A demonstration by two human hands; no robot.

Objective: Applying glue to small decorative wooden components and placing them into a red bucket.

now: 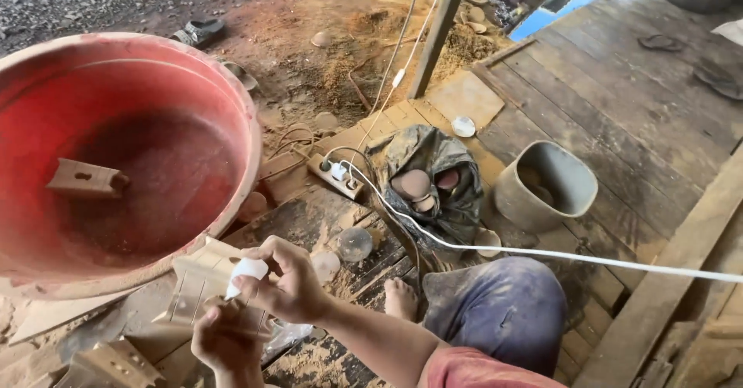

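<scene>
I am watching both hands working at the near edge of the plank floor (pixel 619 117), just beside the red basin (pixel 116 156). The right hand (pixel 290 283) is closing its grip on a small white piece (pixel 246 270), pressing it against a pale carved wooden block (pixel 203 280). The left hand (pixel 224 341) is clasping that block from below, its grip wrapped shut. A white cable (pixel 542 252) is crossing above the knee (pixel 495 307). A brown wooden piece (pixel 85 179) is lying inside the basin.
</scene>
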